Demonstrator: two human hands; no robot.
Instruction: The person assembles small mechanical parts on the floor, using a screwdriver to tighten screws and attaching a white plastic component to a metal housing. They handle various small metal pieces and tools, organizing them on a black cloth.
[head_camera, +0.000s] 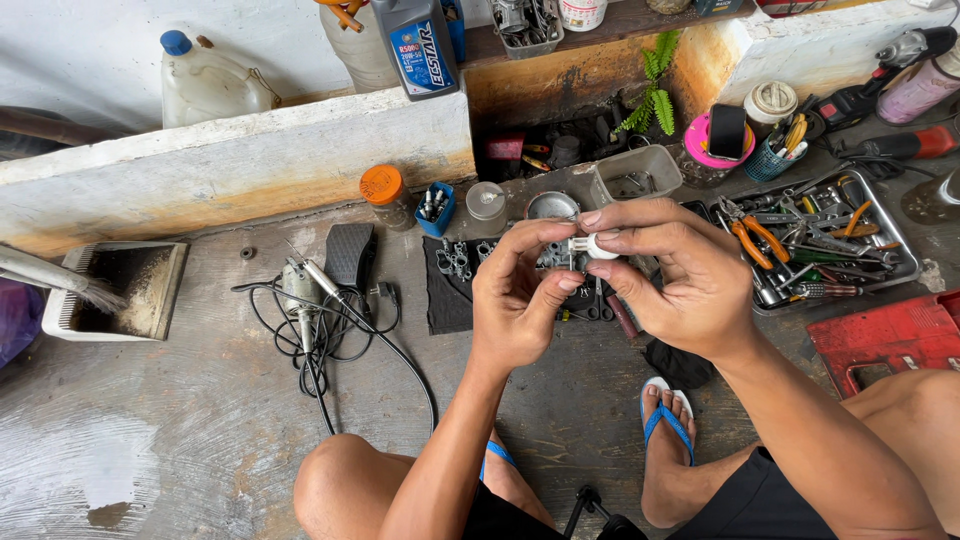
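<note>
Up on the far ledge, left of centre, stands a dark grey oil bottle (418, 42) with a blue label (425, 50) crossed by a slanting white band. To its left sits a clear plastic jug (212, 85) with a blue cap. At the very top, further right, only the base of a white tub (581, 13) with a red band shows. On the floor below the ledge stands a small jar with an orange lid (384, 193). At the far right, a pale pink spray can (921, 88) lies tilted. A dark phone (727, 130), its screen blank, rests on a pink dish (702, 150).
</note>
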